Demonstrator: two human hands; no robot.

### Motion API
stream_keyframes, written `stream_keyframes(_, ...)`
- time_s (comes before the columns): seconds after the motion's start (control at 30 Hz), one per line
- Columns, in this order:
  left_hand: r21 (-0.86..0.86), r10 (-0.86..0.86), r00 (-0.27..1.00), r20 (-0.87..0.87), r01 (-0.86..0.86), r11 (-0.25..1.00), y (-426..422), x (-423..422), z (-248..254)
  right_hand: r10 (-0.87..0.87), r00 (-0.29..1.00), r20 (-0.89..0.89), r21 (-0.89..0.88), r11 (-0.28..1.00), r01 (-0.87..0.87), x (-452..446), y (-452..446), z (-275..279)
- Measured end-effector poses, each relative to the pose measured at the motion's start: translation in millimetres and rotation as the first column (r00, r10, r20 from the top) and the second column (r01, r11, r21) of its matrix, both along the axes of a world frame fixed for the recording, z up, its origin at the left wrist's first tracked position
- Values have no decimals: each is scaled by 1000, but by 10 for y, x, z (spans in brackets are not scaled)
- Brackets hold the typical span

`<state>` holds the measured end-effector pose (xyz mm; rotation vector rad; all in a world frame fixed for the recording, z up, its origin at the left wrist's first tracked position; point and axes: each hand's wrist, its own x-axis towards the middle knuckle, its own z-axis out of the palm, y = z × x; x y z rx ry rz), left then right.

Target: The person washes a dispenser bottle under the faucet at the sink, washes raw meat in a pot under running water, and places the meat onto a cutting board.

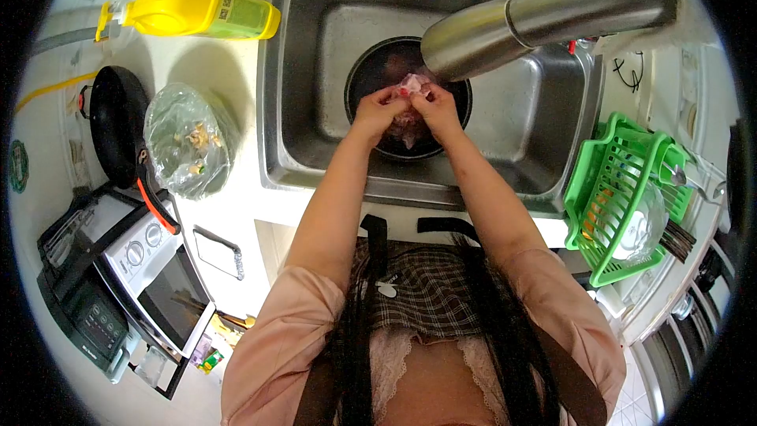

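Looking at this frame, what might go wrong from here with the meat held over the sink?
The meat could slip from the grip of the left hand and right hand, perhaps dropping into the dark round pan. That might splash the surrounding sink. The metal faucet appears close to the right hand, so a quick lift might knock it.

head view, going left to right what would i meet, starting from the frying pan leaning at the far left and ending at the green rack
Black frying pan → clear plastic bag → left hand → pinkish raw meat → right hand → green dish rack
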<state>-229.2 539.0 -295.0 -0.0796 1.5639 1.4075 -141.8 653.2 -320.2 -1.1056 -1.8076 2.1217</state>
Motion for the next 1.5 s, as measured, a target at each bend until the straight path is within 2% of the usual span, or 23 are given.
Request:
stream_keyframes(0.1,57,73,989,127,-81,995,26,-33,-32,-2,1000,11,-34,999,3,-34,15,-44)
stream_keyframes(0.2,70,53,990,131,-63,996,40,-130,-66,-14,1000,-17,12,1000,14,-76,41,-22)
stream_keyframes(0.27,65,38,980,196,-52,997,53,-191,-67,-44,999,-20,-167,985,40,-117,55,24)
stream_keyframes(0.3,61,24,966,259,-41,997,61,-210,-54,-43,999,-19,-168,985,39,-128,48,-17)
stream_keyframes(0.4,42,102,964,246,-116,992,97,-183,-49,-103,995,15,-264,959,104,-192,35,-84)
stream_keyframes(0.47,13,113,958,263,-121,993,107,-185,-110,-146,988,53,-411,899,155,-232,54,-33)
stream_keyframes(0.57,-18,119,936,333,-119,993,110,-216,-413,-58,993,100,-471,877,99,-223,109,-164)
stream_keyframes(0.63,-22,115,917,383,-115,993,94,-206,-489,-94,991,94,-503,855,128,-234,101,-134)
stream_keyframes(0.7,89,116,927,356,-158,983,65,-170,-527,-128,988,85,-534,831,154,-225,107,-213)
stream_keyframes(0.8,25,125,969,213,-133,991,27,-159,-616,56,998,-28,-309,949,-62,-167,110,-501)
stream_keyframes(0.9,-33,118,963,244,-113,993,163,-246,-26,63,998,-15,-121,991,-64,-139,77,-421)
stream_keyframes(0.93,-34,117,963,244,-112,993,210,-235,53,200,972,127,74,975,-210,-144,88,-336)
stream_keyframes(0.97,-155,111,980,164,-85,984,270,-203,119,298,910,289,241,897,-370,-141,97,-249)
stream_keyframes(1.0,-274,93,992,83,-67,959,302,-189,144,297,910,289,242,897,-370,-149,94,-128)
stream_keyframes(1.03,-273,93,992,83,-67,960,271,-184,68,334,904,268,244,884,-399,-162,85,7)
stream_keyframes(1.1,-32,156,980,122,-154,988,195,-162,-90,368,896,249,248,870,-426,-157,96,84)
stream_keyframes(1.13,-31,155,980,123,-152,988,182,-129,-128,258,960,109,47,963,-264,-138,111,88)
stream_keyframes(1.17,-16,222,973,68,-221,975,160,-90,-164,110,994,-4,-179,978,-109,-123,120,91)
stream_keyframes(1.2,3,289,957,13,-289,957,141,-62,-197,111,994,-4,-180,977,-110,-113,126,25)
stream_keyframes(1.27,68,210,978,12,-210,975,106,-37,-339,-62,990,127,-414,904,110,-111,120,-129)
stream_keyframes(1.3,133,130,992,6,-130,983,102,-39,-353,-63,990,126,-415,903,110,-131,103,-71)
stream_keyframes(1.4,139,137,990,-40,-131,982,138,-16,-311,-175,975,134,-487,845,219,-159,62,41)
stream_keyframes(1.5,20,71,988,-134,-69,997,162,-2,-114,-74,994,86,-542,833,109,-128,66,-72)
